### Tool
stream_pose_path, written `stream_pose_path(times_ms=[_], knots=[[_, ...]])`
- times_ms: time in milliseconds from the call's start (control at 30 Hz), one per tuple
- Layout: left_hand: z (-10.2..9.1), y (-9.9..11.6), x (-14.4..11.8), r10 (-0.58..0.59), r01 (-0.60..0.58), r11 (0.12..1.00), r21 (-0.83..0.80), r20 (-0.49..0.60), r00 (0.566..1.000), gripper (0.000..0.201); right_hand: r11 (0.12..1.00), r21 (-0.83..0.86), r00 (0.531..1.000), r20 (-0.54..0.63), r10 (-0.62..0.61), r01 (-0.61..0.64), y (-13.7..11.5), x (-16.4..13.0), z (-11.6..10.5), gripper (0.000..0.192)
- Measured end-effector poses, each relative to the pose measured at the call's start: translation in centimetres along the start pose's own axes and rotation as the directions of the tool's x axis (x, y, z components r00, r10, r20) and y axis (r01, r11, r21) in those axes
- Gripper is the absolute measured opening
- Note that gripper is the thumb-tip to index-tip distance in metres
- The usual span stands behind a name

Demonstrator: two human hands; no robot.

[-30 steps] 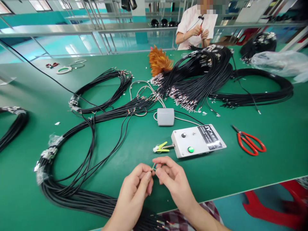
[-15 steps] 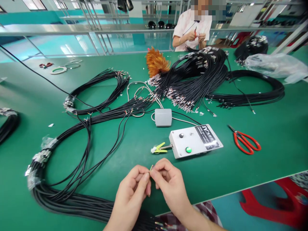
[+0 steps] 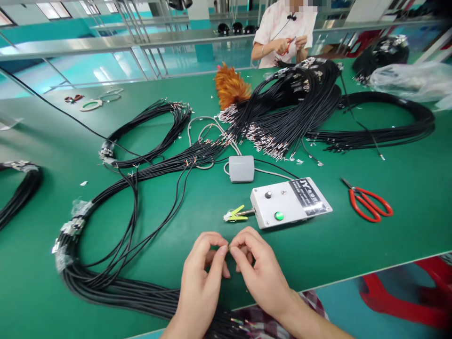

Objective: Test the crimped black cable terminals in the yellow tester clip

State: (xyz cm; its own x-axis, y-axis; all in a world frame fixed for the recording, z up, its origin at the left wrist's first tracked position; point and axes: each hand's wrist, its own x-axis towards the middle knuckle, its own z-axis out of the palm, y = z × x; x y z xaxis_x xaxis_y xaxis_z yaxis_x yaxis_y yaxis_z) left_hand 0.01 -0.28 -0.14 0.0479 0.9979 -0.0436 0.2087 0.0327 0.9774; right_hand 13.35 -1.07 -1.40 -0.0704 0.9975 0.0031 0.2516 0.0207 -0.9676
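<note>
Fingertips of the left hand [image 3: 203, 282] and right hand [image 3: 263, 275] are pinched together at lower centre of the frame, closed on a fine wire end [image 3: 229, 246] that is barely seen between them; its detail is too small to tell. Both hands are held just above the green table [image 3: 370, 263], close to its near edge.

Edges and open room: the near table edge runs along the lower right, with a red stool [image 3: 406, 306] beyond it. Bare green surface is found right of the hands and along the far left.

Containers: a clear plastic bag [image 3: 409, 80] lies at upper right; its contents cannot be told.

Items around:
- White tester box [image 3: 291, 202], just above the hands, with a black knob and a lit green button; a yellow clip [image 3: 236, 215] is fixed at its left end, near the fingertips but apart from them.
- Grey pedal switch [image 3: 241, 168], above the box, joined by a pale cord.
- Black cable bundle [image 3: 106, 278], looped from lower left, running under the wrists at the bottom edge.
- Second looped bundle [image 3: 148, 132], upper left of centre.
- Large heap of terminated black cables [image 3: 293, 108], upper centre.
- Orange feather duster [image 3: 229, 87], beside the heap.
- Red-handled scissors [image 3: 369, 205], right of the box, well apart from the hands.
- Tape roll [image 3: 91, 104], far upper left.
- Another person [image 3: 284, 30], across the table at top centre, both hands on a red tool.
</note>
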Motion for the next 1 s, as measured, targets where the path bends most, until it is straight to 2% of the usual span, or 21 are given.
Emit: stream_pose_path(times_ms=[100,167,267,367,433,500,600,667,733,800,867,900,1000], knots=[[-0.2,-0.3,-0.3,0.203,-0.201,0.945,0.257,0.022,0.979,0.015,0.938,-0.295,0.983,0.031,-0.183,0.184,0.1,0.2,-0.8,0.015],[-0.2,-0.5,-0.3,0.232,-0.229,0.931,0.284,0.025,0.972,0.017,0.862,-0.423,0.957,0.048,-0.287,0.279,0.4,0.2,-1.2,0.017],[-0.3,-0.5,0.2,0.072,-0.075,0.98,0.183,0.024,0.997,0.014,0.797,-0.511,0.935,0.04,-0.352,0.322,0.8,-0.1,-1.9,0.017],[-0.6,-0.3,1.1,-0.087,0.082,0.994,0.077,0.051,0.995,0.015,0.737,-0.593,0.924,0.029,-0.382,0.324,0.4,-0.2,-2.6,0.012],[-0.9,-0.2,1.5,-0.124,0.121,0.992,0.038,0.083,0.989,0.017,0.662,-0.665,0.914,0.079,-0.398,0.346,-0.2,0.2,-2.9,0.015],[-1.1,-0.1,1.6,-0.119,0.116,0.993,0.028,0.13,0.984,0.018,0.561,-0.712,0.888,0.199,-0.414,0.421,-0.8,0.9,-2.9,0.018],[-1.4,-0.3,1.7,0.011,-0.036,0.992,0.122,0.199,0.98,0.02,0.399,-0.693,0.785,0.418,-0.457,0.601,-1.4,2.4,-3.2,0.031],[-1.6,-0.4,1.8,0.133,-0.178,0.964,0.195,0.226,0.965,0.023,0.335,-0.667,0.73,0.489,-0.477,0.666,-1.7,3.3,-3.7,0.032],[-1.8,-0.6,2.4,0.172,-0.218,0.95,0.223,0.209,0.963,0.022,0.33,-0.691,0.746,0.469,-0.472,0.644,-2.0,4.1,-4.4,0.024],[-2.0,-0.7,3.2,0.1,-0.132,0.971,0.201,0.161,0.982,0.02,0.328,-0.76,0.804,0.406,-0.436,0.561,-2.2,5.1,-4.9,0.02],[-2.0,-0.7,4.2,0.003,-0.021,0.989,0.145,0.124,0.992,0.018,0.284,-0.828,0.849,0.366,-0.381,0.484,-2.2,6.0,-5.0,0.03],[-2.0,-0.7,4.7,-0.031,0.017,0.993,0.115,0.116,0.993,0.017,0.25,-0.848,0.86,0.369,-0.353,0.466,-2.1,6.4,-4.9,0.03],[-1.8,-0.6,5.8,-0.066,0.059,0.996,0.07,0.102,0.993,0.015,0.168,-0.86,0.857,0.422,-0.295,0.481,-1.7,7.5,-4.5,0.008]])
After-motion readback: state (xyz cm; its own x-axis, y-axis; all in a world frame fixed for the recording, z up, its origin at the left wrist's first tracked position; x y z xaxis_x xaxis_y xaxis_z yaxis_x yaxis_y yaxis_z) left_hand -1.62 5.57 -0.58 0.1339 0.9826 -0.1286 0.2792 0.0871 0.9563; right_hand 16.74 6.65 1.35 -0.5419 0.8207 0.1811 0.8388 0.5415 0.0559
